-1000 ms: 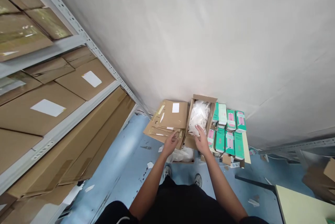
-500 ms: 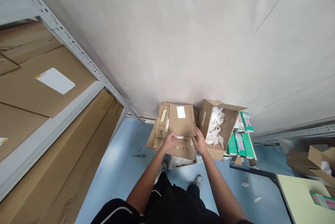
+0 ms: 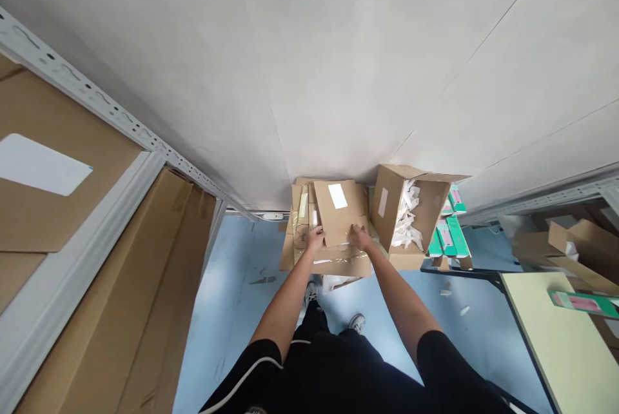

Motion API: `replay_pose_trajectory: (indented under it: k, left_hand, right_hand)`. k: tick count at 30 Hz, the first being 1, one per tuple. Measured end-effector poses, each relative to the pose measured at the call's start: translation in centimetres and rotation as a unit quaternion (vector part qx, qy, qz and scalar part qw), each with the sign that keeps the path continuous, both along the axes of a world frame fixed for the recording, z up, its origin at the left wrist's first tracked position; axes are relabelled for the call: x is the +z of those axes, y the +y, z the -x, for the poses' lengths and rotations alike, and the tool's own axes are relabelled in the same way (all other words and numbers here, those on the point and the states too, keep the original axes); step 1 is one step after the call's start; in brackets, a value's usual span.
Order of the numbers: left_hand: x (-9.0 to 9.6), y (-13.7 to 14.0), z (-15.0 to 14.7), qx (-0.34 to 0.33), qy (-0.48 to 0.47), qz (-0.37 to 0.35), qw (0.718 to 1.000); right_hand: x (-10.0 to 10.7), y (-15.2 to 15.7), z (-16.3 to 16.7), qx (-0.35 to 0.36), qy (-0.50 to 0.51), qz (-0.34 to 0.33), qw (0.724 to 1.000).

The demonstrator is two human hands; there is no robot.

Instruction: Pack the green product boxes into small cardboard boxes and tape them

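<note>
A flattened cardboard box [image 3: 333, 211] with a white label lies slightly turned on top of a pile of flattened cardboard [image 3: 300, 233] by the wall. At its lower left edge, my left hand [image 3: 316, 238] has its fingers closed around the border. My right hand [image 3: 358, 237] is closed at the lower right part of the same piece, its fingers curled in and partly hidden. Strips of clear tape shine on the cardboard under my hands. Below the pile shows a box with white crumpled packing [image 3: 333, 281].
Right of the pile stands an open carton [image 3: 387, 207] holding white paper packing. Beyond it are several green and pink boxes [image 3: 445, 237]. A shelf rack [image 3: 159, 156] with large cartons runs along the left; a pale yellow table [image 3: 546, 336] is at the lower right.
The labelled cardboard has turned slightly counterclockwise on the pile. My right hand has moved from its right edge inward over its lower part, fingers now curled. The view has shifted a little.
</note>
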State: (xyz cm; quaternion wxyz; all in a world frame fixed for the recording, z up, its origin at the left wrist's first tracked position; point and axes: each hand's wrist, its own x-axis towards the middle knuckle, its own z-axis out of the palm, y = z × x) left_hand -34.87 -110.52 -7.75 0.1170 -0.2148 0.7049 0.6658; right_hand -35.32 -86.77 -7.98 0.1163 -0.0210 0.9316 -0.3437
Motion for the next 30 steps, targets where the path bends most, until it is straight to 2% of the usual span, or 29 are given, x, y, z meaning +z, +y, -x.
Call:
replay_pose_trajectory:
  k: [4,7,13,15,20,24,27,30]
  left_hand:
    - [1.1,0.2,-0.7,-0.017,0.007,-0.078,0.997]
    - [2.2,-0.5,-1.9,-0.032,0.029,-0.154,0.987]
    - [5.5,-5.4,-4.1,-0.023,0.067,-0.179,0.981]
    - [7.1,-7.2,-4.7,-0.023,0.075,-0.190,0.979]
    - [11.6,-9.9,-7.2,-0.019,0.103,-0.179,0.978]
    - [14.3,-8.2,-10.6,-0.029,0.130,-0.166,0.977]
    - [15.8,-4.9,-13.6,-0.063,0.135,-0.165,0.975]
    - [17.0,-0.4,-16.2,-0.127,0.124,-0.166,0.970]
  right_hand:
    - [-0.2,0.7,-0.8,-0.041,-0.082,-0.002,0.996]
    - [0.8,1.0,-1.2,-0.057,-0.058,0.009,0.997]
    - [6.0,0.6,-1.9,-0.104,0.034,0.052,0.993]
    - [8.0,0.5,-2.3,-0.122,0.064,0.097,0.986]
    - [12.0,1.8,-4.4,-0.134,0.052,0.287,0.947]
    - [14.5,5.1,-8.2,-0.099,0.039,0.347,0.932]
    - [15.9,8.8,-12.9,-0.101,0.056,0.372,0.921]
    - [16.9,13.3,-19.3,-0.137,0.095,0.399,0.901]
